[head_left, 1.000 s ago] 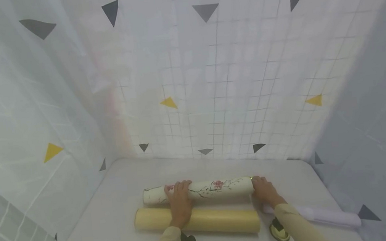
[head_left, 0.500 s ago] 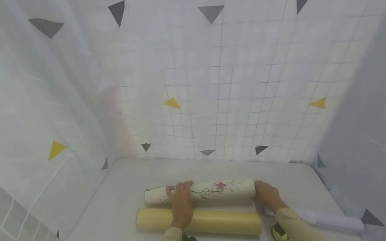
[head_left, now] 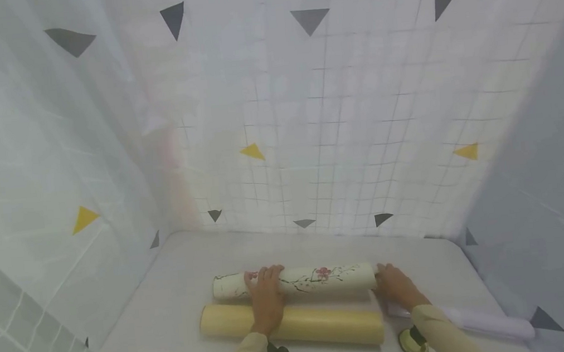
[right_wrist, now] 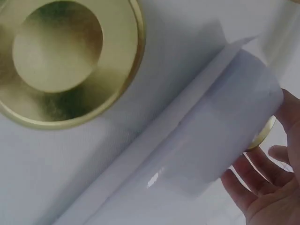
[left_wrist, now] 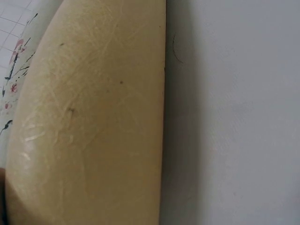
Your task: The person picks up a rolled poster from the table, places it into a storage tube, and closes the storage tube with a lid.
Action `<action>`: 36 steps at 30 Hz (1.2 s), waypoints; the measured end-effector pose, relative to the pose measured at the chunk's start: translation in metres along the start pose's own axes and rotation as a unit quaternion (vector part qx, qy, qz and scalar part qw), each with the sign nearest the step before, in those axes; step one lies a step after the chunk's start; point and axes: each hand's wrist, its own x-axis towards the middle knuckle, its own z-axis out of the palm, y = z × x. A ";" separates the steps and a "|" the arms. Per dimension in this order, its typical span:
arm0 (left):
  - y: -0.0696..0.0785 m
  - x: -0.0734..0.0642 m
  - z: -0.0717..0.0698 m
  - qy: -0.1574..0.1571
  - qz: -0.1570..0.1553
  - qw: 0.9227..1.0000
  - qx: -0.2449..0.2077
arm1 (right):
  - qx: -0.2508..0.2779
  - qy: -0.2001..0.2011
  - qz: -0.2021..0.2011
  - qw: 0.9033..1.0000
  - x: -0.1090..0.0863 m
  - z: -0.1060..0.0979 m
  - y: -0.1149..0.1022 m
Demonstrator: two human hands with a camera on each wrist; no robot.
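Observation:
A white tube point(head_left: 301, 281) painted with a pink blossom branch lies across the far part of the table. My left hand point(head_left: 267, 303) grips it from above near its left end, fingers over the top. At the tube's right end is my right hand point(head_left: 399, 286), a small gap showing between fingers and tube. In the right wrist view, this hand's fingers point(right_wrist: 255, 173) curve around a gold lid point(right_wrist: 264, 133), mostly hidden behind a white roll point(right_wrist: 187, 140). A plain yellow tube point(head_left: 330, 324) lies in front of the blossom tube, under my left wrist, and fills the left wrist view.
A round gold lid point(head_left: 413, 346) lies on the table beside my right forearm. The glossy white roll point(head_left: 501, 323) passes beneath that forearm toward the right edge. White curtains with grey and yellow triangles point(head_left: 309, 21) enclose the table at back and sides.
My right hand has drawn slightly to the right, away from the blossom tube's end. My left hand keeps its place on the tube. The head view has shifted a little.

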 end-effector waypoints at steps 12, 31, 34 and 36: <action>0.004 -0.004 -0.004 -0.013 -0.004 1.000 0.003 | 0.003 0.033 -0.079 0.996 -0.009 -0.006 -0.001; 0.001 -0.001 -0.003 0.009 0.001 1.000 -0.011 | 0.019 0.033 -0.067 0.997 -0.001 -0.003 -0.007; 0.001 0.000 -0.002 0.003 0.001 1.000 -0.008 | 0.026 0.043 -0.082 0.995 -0.001 -0.001 -0.006; 0.001 0.000 -0.002 0.001 0.002 1.000 -0.007 | 0.039 0.044 -0.087 0.994 -0.001 0.001 -0.004</action>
